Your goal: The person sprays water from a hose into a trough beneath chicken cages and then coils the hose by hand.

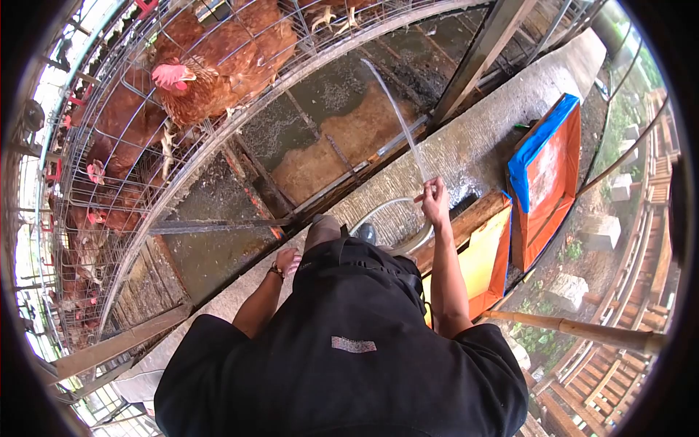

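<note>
My right hand point(435, 200) is closed on a hose point(426, 234), held out in front of my right side. The pale, see-through hose loops low over the concrete near my boot point(367, 234). From the hand, a clear streak like a water jet point(397, 109) reaches out over the wet pit point(342, 149), where brown matter and murky liquid lie. My left hand point(288, 260) hangs beside my left thigh, fingers loosely apart, holding nothing. A bracelet point(276, 270) circles that wrist.
Wire cages point(131, 156) with several brown hens point(222, 62) curve along the left above the pit. A wooden post point(480, 54) rises ahead. To the right stand an orange-and-blue lined trough point(550, 182) and a yellow-and-orange one point(480, 255). A bamboo pole point(575, 325) crosses the lower right.
</note>
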Action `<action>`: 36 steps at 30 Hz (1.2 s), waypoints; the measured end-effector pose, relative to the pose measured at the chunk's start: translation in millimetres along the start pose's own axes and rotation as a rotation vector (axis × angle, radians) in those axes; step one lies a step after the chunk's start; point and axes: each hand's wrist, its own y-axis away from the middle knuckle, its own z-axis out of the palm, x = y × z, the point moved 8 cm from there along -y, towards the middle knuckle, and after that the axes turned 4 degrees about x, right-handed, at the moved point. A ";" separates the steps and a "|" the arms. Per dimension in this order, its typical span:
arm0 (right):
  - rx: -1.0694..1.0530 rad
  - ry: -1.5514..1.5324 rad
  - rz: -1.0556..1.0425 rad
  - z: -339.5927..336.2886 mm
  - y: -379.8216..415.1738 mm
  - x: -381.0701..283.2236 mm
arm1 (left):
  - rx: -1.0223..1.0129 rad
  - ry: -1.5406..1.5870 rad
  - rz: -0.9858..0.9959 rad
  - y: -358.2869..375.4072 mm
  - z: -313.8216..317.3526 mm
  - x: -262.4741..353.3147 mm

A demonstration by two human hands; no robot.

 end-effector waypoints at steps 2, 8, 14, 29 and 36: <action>-0.004 0.019 0.025 -0.1 -0.7 9.1 | -0.001 0.006 0.001 1.2 0.0 0.7; -0.001 0.051 0.078 -4.2 -0.1 33.1 | 0.003 0.020 0.002 -3.1 -0.2 -2.9; 0.063 0.051 0.071 -11.9 4.2 41.8 | 0.000 0.020 0.035 5.2 4.0 3.4; 0.047 0.125 0.052 -13.6 4.2 31.2 | 0.045 -0.024 0.043 19.9 8.3 20.4; 0.019 0.056 0.028 -5.8 1.4 20.5 | -0.011 0.003 0.029 -4.4 1.9 -1.0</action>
